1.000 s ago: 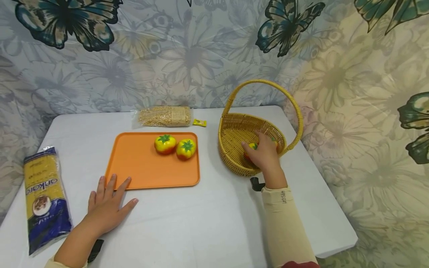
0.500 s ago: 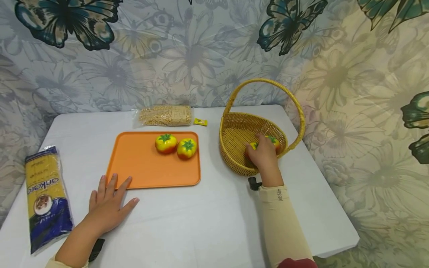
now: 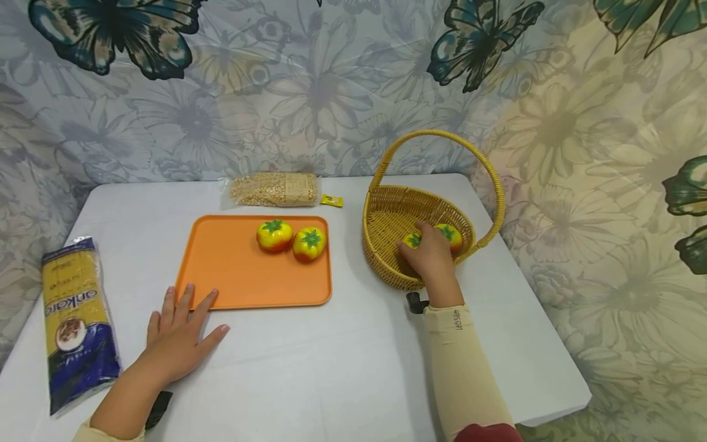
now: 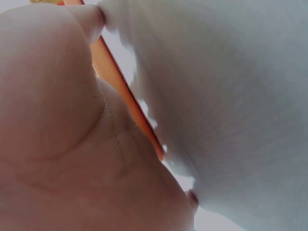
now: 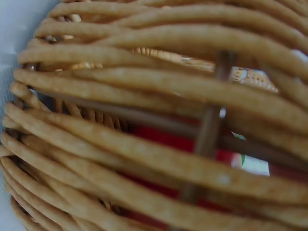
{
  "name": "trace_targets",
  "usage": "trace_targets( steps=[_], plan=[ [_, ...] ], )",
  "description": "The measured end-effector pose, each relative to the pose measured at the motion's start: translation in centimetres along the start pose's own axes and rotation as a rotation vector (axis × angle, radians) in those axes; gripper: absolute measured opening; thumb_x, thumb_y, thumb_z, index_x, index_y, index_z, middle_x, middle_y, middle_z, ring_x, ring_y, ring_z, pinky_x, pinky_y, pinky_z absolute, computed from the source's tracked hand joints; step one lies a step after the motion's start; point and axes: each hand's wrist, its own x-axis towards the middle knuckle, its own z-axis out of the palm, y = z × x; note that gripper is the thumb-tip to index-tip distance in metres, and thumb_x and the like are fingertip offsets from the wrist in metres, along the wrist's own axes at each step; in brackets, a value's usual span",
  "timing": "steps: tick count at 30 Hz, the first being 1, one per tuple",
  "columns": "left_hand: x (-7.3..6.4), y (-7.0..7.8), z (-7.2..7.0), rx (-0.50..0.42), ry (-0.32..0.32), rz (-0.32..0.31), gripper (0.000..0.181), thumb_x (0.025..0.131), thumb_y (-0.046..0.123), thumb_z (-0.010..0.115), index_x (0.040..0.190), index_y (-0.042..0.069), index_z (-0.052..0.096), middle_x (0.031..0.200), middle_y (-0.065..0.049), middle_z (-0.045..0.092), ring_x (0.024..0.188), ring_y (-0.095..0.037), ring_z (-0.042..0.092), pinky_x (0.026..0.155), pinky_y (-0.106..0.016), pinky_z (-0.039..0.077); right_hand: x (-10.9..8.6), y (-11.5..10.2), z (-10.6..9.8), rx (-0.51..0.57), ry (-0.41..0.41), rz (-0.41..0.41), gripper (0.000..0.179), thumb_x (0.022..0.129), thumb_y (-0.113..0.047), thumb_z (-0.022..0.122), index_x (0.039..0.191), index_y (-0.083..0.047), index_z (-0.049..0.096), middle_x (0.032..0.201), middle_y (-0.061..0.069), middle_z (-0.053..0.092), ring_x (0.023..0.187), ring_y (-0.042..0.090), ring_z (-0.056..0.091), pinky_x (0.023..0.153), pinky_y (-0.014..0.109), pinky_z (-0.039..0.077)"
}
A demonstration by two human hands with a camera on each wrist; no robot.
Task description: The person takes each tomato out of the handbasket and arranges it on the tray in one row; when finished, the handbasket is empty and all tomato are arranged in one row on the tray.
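Note:
The right hand [image 3: 433,255] reaches into the yellow wicker basket [image 3: 381,264]. Its thumb and fingers are around a red-and-yellow toy tomato [image 3: 411,239], partly covered by the hand. Just right of that hand, inside the basket, lies a second toy tomato [image 3: 450,236]. Basket weave [image 5: 144,96] fills the right wrist view, with red showing behind it. The left hand [image 3: 177,344] lies spread flat, fingertips over the near left corner of the orange tray [image 3: 232,270]. Two more toy tomatoes [image 3: 274,236] sit together at the tray's right end.
Behind the tray lies a clear bag of grains or legumes [image 3: 273,189] beside a small yellow packet [image 3: 332,201]. A blue-and-yellow pasta bag [image 3: 80,325] is left of the left hand. The basket's tall handle [image 3: 442,134] arches above the right hand.
The right hand has shifted slightly left within the basket, uncovering more of the tomato on its right. The left hand and the tray tomatoes stay put.

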Motion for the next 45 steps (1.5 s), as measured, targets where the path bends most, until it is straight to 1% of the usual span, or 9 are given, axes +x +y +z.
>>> trace_targets(
  steps=[12, 18, 26, 29, 33, 36, 41, 43, 45],
  plan=[
    [-0.2, 0.0, -0.1, -0.015, 0.005, -0.004, 0.087, 0.106, 0.063, 0.051, 0.170, 0.014, 0.019, 0.171, -0.033, -0.010, 0.152, -0.047, -0.034, 0.110, -0.081, -0.014, 0.1, 0.0, 0.1, -0.019, -0.012, 0.008, 0.074, 0.098, -0.040, 0.075, 0.156, -0.002, 0.046, 0.149, 0.027, 0.052, 0.131, 0.044, 0.053, 0.109, 0.059, 0.044],
    [-0.1, 0.0, -0.3, 0.004, 0.002, -0.013, 0.088, 0.106, 0.064, 0.051, 0.169, 0.012, 0.020, 0.170, -0.035, -0.009, 0.151, -0.049, -0.033, 0.110, -0.082, -0.014, 0.2, -0.1, 0.1, -0.023, -0.010, -0.008, 0.074, 0.098, -0.041, 0.075, 0.154, -0.001, 0.048, 0.148, 0.027, 0.054, 0.128, 0.044, 0.055, 0.107, 0.059, 0.046],
    [-0.3, -0.1, -0.3, 0.008, 0.009, -0.016, 0.089, 0.105, 0.066, 0.051, 0.169, 0.012, 0.021, 0.170, -0.035, -0.009, 0.152, -0.049, -0.033, 0.110, -0.082, -0.013, 0.3, -0.6, -0.3, 0.002, -0.050, -0.003, 0.076, 0.101, -0.042, 0.071, 0.158, -0.001, 0.044, 0.153, 0.028, 0.050, 0.136, 0.046, 0.050, 0.112, 0.059, 0.042],
    [-0.3, -0.1, -0.3, -0.006, 0.013, -0.014, 0.089, 0.105, 0.065, 0.052, 0.169, 0.011, 0.023, 0.171, -0.034, -0.009, 0.152, -0.048, -0.033, 0.110, -0.082, -0.015, 0.1, -1.3, -0.9, 0.021, -0.045, -0.020, 0.076, 0.101, -0.044, 0.070, 0.158, 0.000, 0.044, 0.151, 0.027, 0.051, 0.132, 0.044, 0.053, 0.109, 0.058, 0.045],
    [-0.3, 0.0, -0.3, -0.015, 0.012, -0.017, 0.088, 0.105, 0.064, 0.053, 0.168, 0.011, 0.024, 0.171, -0.034, -0.009, 0.152, -0.046, -0.033, 0.111, -0.081, -0.015, -0.2, -3.2, -2.0, 0.054, -0.021, -0.065, 0.076, 0.100, -0.047, 0.071, 0.158, -0.003, 0.046, 0.146, 0.022, 0.056, 0.116, 0.037, 0.058, 0.096, 0.054, 0.051],
    [-0.2, 0.0, -0.3, -0.011, 0.007, -0.014, 0.088, 0.105, 0.064, 0.051, 0.169, 0.011, 0.023, 0.171, -0.034, -0.009, 0.152, -0.047, -0.034, 0.111, -0.080, -0.016, -0.1, -5.7, -3.0, 0.080, -0.025, -0.103, 0.077, 0.100, -0.049, 0.072, 0.158, -0.007, 0.046, 0.141, 0.017, 0.058, 0.109, 0.034, 0.058, 0.090, 0.050, 0.052],
    [-0.1, 0.1, -0.4, -0.011, 0.002, -0.011, 0.087, 0.106, 0.064, 0.051, 0.169, 0.011, 0.023, 0.170, -0.035, -0.009, 0.152, -0.049, -0.032, 0.111, -0.081, -0.014, 0.4, -11.2, -3.8, 0.094, -0.057, -0.193, 0.075, 0.098, -0.048, 0.075, 0.158, -0.011, 0.048, 0.147, 0.013, 0.057, 0.119, 0.032, 0.059, 0.098, 0.050, 0.052],
    [-0.1, 0.2, -0.5, -0.012, 0.005, -0.011, 0.086, 0.106, 0.063, 0.052, 0.168, 0.011, 0.025, 0.171, -0.035, -0.008, 0.153, -0.049, -0.031, 0.111, -0.081, -0.013, 0.6, -13.3, -3.5, 0.089, -0.073, -0.236, 0.074, 0.098, -0.047, 0.076, 0.158, -0.012, 0.049, 0.151, 0.012, 0.055, 0.125, 0.031, 0.058, 0.104, 0.050, 0.050],
    [0.0, 0.3, -0.4, -0.014, 0.010, -0.009, 0.086, 0.105, 0.063, 0.053, 0.168, 0.011, 0.026, 0.171, -0.034, -0.007, 0.153, -0.049, -0.030, 0.111, -0.082, -0.012, 0.8, -15.1, -2.8, 0.077, -0.091, -0.276, 0.073, 0.099, -0.047, 0.075, 0.158, -0.013, 0.049, 0.151, 0.011, 0.055, 0.125, 0.030, 0.058, 0.104, 0.049, 0.050]
  ],
)
